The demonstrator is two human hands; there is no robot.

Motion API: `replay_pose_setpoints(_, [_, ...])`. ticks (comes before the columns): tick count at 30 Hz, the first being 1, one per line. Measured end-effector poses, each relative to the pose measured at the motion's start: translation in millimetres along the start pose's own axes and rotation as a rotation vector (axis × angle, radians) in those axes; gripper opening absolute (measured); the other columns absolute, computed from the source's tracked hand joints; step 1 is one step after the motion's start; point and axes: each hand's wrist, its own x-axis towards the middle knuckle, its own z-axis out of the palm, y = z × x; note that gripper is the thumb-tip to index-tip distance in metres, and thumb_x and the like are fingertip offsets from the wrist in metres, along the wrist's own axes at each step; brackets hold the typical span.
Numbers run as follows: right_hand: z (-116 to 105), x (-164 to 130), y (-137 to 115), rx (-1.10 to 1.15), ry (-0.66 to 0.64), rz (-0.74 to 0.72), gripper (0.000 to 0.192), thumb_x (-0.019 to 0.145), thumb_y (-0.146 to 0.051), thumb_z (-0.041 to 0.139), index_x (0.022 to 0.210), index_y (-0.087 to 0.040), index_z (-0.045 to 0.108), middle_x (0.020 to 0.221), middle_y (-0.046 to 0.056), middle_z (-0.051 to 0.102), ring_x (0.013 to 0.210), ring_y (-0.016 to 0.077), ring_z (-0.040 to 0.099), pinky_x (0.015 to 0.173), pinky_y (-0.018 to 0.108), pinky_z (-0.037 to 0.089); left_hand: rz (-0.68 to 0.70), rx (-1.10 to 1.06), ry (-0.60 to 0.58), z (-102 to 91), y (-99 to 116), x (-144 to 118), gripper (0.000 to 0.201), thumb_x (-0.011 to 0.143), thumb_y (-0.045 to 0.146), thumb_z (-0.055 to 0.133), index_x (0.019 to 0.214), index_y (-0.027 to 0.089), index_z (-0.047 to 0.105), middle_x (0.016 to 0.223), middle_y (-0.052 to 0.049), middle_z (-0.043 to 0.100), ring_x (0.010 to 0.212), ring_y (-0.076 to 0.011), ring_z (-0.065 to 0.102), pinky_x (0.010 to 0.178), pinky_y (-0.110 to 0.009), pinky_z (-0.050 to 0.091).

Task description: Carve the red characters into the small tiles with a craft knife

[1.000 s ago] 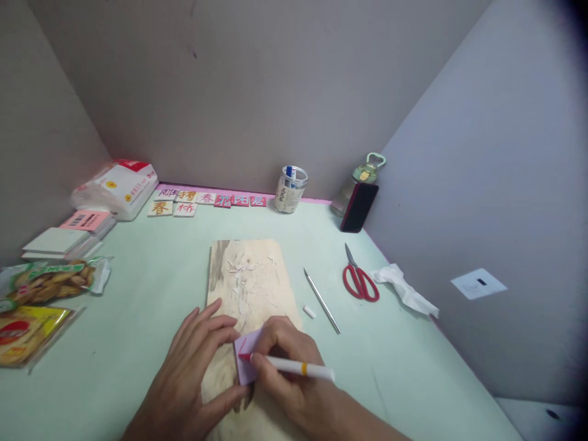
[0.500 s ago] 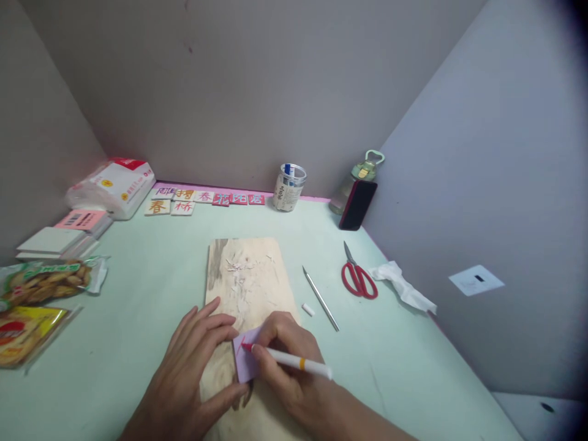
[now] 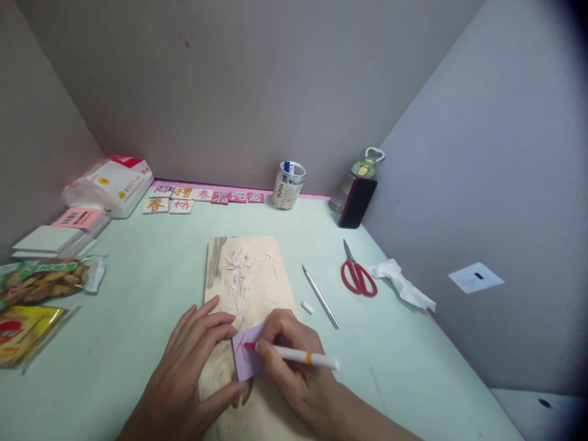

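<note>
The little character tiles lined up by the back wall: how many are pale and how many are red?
Pale tiles: 5
Red tiles: 3
Total: 8 tiles, in two rows at the back of the green table.

left hand (image 3: 190, 361): lay flat, palm down, fingers spread
right hand (image 3: 294, 361): fingers curled in a writing grip, forearm angled in from lower right
</note>
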Motion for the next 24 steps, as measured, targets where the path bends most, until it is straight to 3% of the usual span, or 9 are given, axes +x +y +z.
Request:
replay_pose_setpoints(14, [0.9, -0.7, 0.8, -0.033, 0.016, 0.026, 0.016, 0.09, -0.021, 0.053, 0.075, -0.021, 0.05, 0.072, 0.0, 0.054, 0.07, 0.0163, 0.05, 0.067, 0.03, 0.039, -0.011, -0.009, -0.001, 0.5, -0.6, -0.8, 0.049, 0.085, 0.047, 0.071, 0.125, 0.027, 0.051, 0.128, -0.008, 0.062, 0.139, -0.034, 0.045, 0.115, -0.06, 0.036])
replay_pose_setpoints(20, [-5.8, 1.5, -7.3, -0.03, -0.097, -0.042, 0.018, 0.091, -0.022, 0.046, 0.074, -0.022, 0.044, 0.072, 0.0, 0.052, 0.068, 0.0159, 0.048, 0.067, 0.031, 0.04, -0.02, 0.006, -0.005, 1.2, -0.5, -1.3, 0.05, 0.085, 0.051, 0.07, 0.124, 0.027, 0.051, 0.129, -0.008, 0.062, 0.14, -0.0331, 0.045, 0.118, -0.058, 0.033])
replay_pose_setpoints(24, [-7.4, 2.7, -11.0, -0.051, -0.078, -0.066, 0.018, 0.089, -0.02, 0.046, 0.071, -0.022, 0.041, 0.071, 0.0, 0.052, 0.066, 0.0152, 0.047, 0.066, 0.031, 0.04, 0.015, 0.015, 0.01, 4.8, -7.9, -4.4, 0.051, 0.084, 0.05, 0.071, 0.126, 0.028, 0.052, 0.129, -0.007, 0.064, 0.137, -0.0334, 0.049, 0.117, -0.056, 0.036])
